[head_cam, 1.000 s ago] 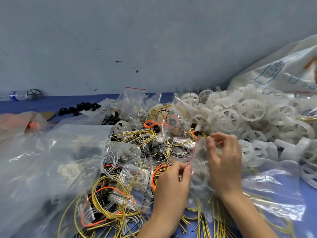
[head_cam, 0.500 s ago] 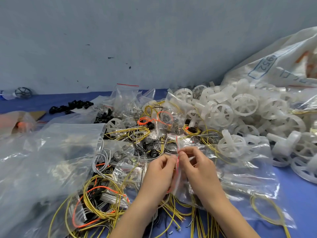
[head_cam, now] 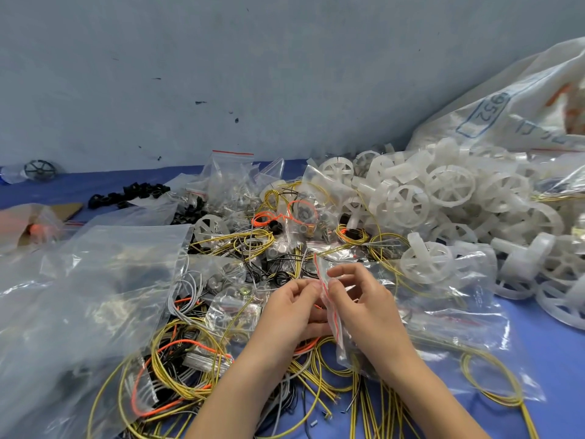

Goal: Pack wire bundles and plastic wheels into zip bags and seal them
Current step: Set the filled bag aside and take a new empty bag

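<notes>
Right now you are working close to the front edge of the desk point(head_cam: 554, 359), and bare blue top is showing only at the front right corner and in a thin strip along the back edge under the wall point(head_cam: 221, 74). Everywhere else the desk is lying under clutter, so your hands are hanging over a heap with little free room on either side.

You are holding a small zip bag point(head_cam: 340, 340) upright between both hands, its red strip running along the top. Your left hand point(head_cam: 294, 307) is pinching that strip with thumb and forefinger from the left, and your right hand point(head_cam: 364, 308) is pinching it from the right, thumb against curled fingers. You cannot tell what is sitting inside.

Loose yellow, orange and black wires point(head_cam: 190, 359) are sprawling beneath your wrists. A big clear bag point(head_cam: 79, 296) is crowding the left side. White wheels point(head_cam: 443, 198) are piling up toward the back right corner, against a white sack point(head_cam: 522, 106). Small black parts point(head_cam: 126, 194) are lying near the back left.
</notes>
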